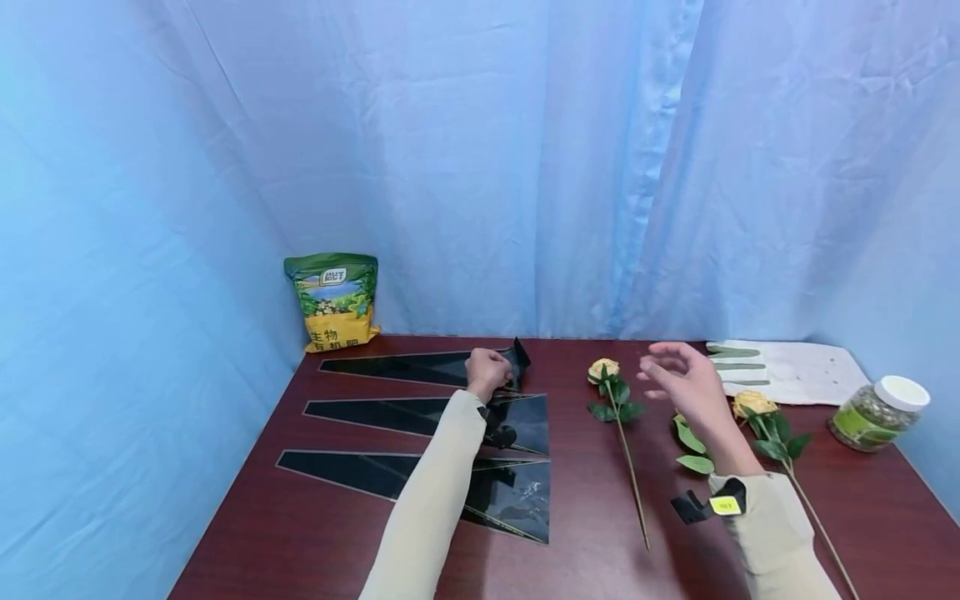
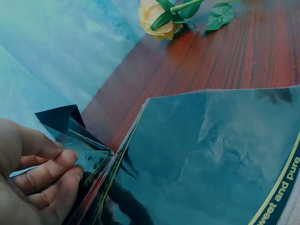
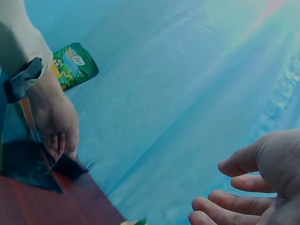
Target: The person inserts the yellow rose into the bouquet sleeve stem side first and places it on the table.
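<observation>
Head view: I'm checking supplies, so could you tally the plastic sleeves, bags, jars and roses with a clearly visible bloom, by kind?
Plastic sleeves: 3
Bag: 1
Jar: 1
Roses with a clearly visible bloom: 2
Total: 7
Not counted: the partly hidden leaves between the roses.

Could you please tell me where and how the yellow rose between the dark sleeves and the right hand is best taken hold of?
I would pinch the yellow rose by its bare lower stem, below the leaves, coming down from the right, where the right hand hangs empty: the rose lies flat, and that thin stretch carries no leaves.
</observation>
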Demonstrator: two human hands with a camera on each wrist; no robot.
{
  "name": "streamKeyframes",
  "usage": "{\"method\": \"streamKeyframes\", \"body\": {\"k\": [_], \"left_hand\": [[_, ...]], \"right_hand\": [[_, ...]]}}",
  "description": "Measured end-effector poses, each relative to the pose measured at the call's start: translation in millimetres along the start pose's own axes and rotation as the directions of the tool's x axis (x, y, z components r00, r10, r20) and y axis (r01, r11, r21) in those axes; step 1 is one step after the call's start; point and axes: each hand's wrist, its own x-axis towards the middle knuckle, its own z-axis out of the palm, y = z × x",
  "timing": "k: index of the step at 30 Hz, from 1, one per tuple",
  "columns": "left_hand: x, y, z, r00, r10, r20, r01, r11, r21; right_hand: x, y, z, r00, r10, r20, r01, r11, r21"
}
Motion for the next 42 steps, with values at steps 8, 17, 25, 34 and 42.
{"method": "streamKeyframes", "body": {"k": [8,17,25,34,42], "left_hand": [[1.6,-2.3,-0.8,1.0,0.0,-0.003,0.0,1.0,-0.005],[1.0,-2.3,-1.1,1.0,0.001,-0.005,-0.001,1.0,-0.001],[0.7,-1.6,-0.3,1.0,0.005,0.0,-0.005,1.0,-0.004],[-1.6,-0.8,-0.4,1.0,0.005,-0.001,-0.005,1.0,-0.006],[-2.7,-0.2,-1.0,1.0,0.007,0.002,-0.007,1.0,-0.013]], "right_hand": [[-20.2,30.4,1.3,0.995,0.097,0.033,-0.093,0.991,-0.096],[-34.8,57.1,15.1,0.975,0.206,0.08,-0.189,0.965,-0.181],[-42.5,67.9,25.0,0.962,0.247,0.118,-0.215,0.949,-0.232],[-49.0,73.0,35.7,0.952,0.263,0.155,-0.21,0.932,-0.295],[-52.8,70.4,44.5,0.967,0.226,0.122,-0.168,0.916,-0.364]]}}
